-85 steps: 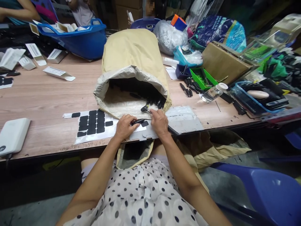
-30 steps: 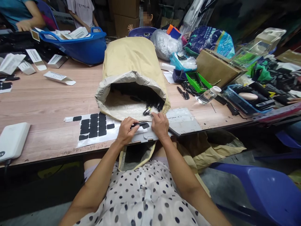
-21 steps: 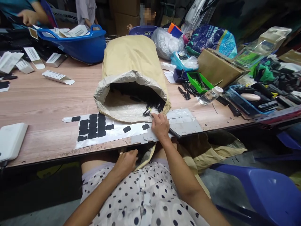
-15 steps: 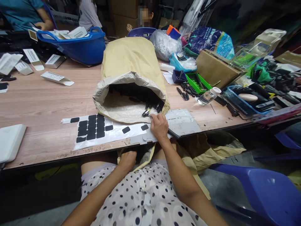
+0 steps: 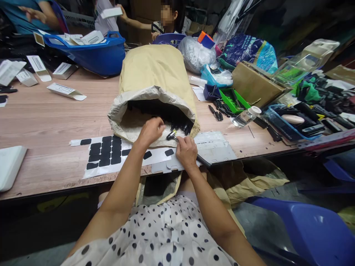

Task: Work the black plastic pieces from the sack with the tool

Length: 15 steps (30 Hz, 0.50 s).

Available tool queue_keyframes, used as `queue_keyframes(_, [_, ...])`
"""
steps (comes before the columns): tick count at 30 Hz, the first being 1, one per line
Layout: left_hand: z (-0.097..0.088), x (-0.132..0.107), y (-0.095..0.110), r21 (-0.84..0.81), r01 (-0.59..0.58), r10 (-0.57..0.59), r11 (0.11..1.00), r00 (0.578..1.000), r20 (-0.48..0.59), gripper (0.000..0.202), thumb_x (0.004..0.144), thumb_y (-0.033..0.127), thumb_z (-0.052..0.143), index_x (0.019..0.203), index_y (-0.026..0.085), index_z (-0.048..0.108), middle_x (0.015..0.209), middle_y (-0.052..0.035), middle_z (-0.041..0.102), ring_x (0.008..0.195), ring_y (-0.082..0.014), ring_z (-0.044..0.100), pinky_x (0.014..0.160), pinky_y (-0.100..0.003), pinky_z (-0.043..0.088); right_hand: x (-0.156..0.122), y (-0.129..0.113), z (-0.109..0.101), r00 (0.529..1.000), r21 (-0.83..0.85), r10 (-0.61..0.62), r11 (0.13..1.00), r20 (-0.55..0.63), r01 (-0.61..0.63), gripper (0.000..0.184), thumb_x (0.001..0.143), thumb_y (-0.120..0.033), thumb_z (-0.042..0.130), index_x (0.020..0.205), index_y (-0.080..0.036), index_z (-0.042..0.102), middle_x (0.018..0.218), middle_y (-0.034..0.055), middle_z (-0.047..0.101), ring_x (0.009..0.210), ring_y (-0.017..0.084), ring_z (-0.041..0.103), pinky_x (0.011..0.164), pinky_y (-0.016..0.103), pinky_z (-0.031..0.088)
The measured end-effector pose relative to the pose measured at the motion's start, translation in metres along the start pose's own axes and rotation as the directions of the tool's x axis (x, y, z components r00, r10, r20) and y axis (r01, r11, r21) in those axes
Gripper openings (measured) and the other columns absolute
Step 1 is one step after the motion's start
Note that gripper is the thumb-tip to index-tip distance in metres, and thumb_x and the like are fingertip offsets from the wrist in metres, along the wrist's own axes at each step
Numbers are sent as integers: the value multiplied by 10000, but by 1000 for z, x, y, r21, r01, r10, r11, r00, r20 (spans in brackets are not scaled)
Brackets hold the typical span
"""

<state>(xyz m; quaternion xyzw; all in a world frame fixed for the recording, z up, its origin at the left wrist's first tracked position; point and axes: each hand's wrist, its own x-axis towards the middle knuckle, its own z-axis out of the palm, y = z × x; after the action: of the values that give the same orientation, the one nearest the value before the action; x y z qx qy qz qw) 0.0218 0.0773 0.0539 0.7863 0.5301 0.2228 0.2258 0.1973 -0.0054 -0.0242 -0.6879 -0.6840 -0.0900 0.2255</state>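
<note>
My right hand [image 5: 187,152] is closed around a small hammer; the hammer's metal head [image 5: 171,135] points towards the sack and its black handle [image 5: 203,161] sticks out to the right. At the mouth of a tan sack [image 5: 155,66], my left hand [image 5: 151,132] has its fingers bent and a little smeared, and I cannot tell whether they hold anything. Small black pieces [image 5: 183,125] lie inside the sack, by the hammer head. Under my left forearm lies a white sheet [image 5: 95,171] with black rounded stickers [image 5: 105,155]. A grey flat board [image 5: 219,146] lies beneath my right hand.
A blue basin [image 5: 85,55] of white boxes stands at the back left. To the right are a green tray [image 5: 235,105], a clear bottle [image 5: 246,116] and a blue basket [image 5: 294,131] of black parts. Another person's hand [image 5: 119,11] holds a white box across the table.
My left hand has risen from my lap, below the table edge, to the sack's mouth. The right hand keeps the hammer in nearly the same place. Across the table, a person has raised a white box.
</note>
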Motion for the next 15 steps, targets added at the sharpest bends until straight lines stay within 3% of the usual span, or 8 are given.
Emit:
queue_keyframes(1, [4, 20, -9, 70, 43, -32, 997, 989, -141, 208, 871, 267, 573, 1025, 217, 703, 1021, -96, 711, 1009, -290, 640, 842, -390, 518, 0, 0, 0, 1000, -1, 1, 1000, -1, -1, 367, 906, -148, 465, 1190, -224, 686, 937, 91, 553, 917, 248, 471, 759, 333, 388])
queue_keyframes(2, [9, 36, -17, 126, 88, -62, 988, 978, -197, 256, 839, 232, 602, 1073, 218, 704, 1072, -116, 703, 1080, -324, 621, 880, -422, 510, 0, -1, 0, 1000, -2, 1, 1000, -2, -1, 361, 905, -146, 466, 1179, -223, 688, 933, 90, 554, 914, 247, 472, 759, 332, 389])
queue_keyframes(4, [20, 57, -30, 187, 196, -172, 963, 976, -137, 289, 788, 159, 620, 1052, 208, 725, 1008, -131, 706, 1062, -349, 637, 888, -444, 508, 1, -2, 0, 1000, -3, -2, 1000, 0, 2, 353, 903, -144, 469, 1168, -220, 689, 932, 91, 559, 914, 247, 475, 765, 332, 391])
queue_keyframes(6, [26, 63, -38, 207, 274, -270, 939, 962, -47, 266, 765, 118, 614, 984, 191, 746, 909, -133, 700, 1004, -354, 661, 876, -445, 511, 2, -3, -1, 1000, -5, -2, 1000, 1, 2, 349, 905, -145, 473, 1168, -219, 689, 936, 92, 564, 913, 248, 478, 771, 333, 392])
queue_keyframes(9, [26, 52, -39, 178, 286, -281, 942, 958, -49, 201, 784, 135, 611, 910, 195, 755, 895, -131, 689, 1017, -357, 653, 904, -458, 503, 2, -4, -1, 1000, -6, 8, 1000, 2, -8, 341, 907, -150, 477, 1163, -218, 692, 938, 93, 569, 918, 249, 483, 770, 332, 392])
queue_keyframes(12, [21, 23, -34, 102, 183, -169, 978, 976, -135, 160, 802, 204, 646, 918, 227, 754, 976, -109, 690, 1073, -343, 613, 946, -463, 488, 2, -4, -2, 1000, 1, 20, 1000, 0, -20, 335, 917, -160, 477, 1164, -223, 694, 940, 95, 572, 927, 252, 488, 760, 332, 391])
queue_keyframes(15, [22, -16, -27, -49, 45, -52, 998, 985, -163, 206, 832, 296, 656, 1015, 247, 738, 984, -61, 697, 962, -269, 616, 883, -409, 509, 2, -3, -2, 1000, 20, 29, 999, 6, -29, 322, 937, -174, 475, 1168, -231, 692, 943, 94, 574, 925, 248, 488, 750, 329, 388])
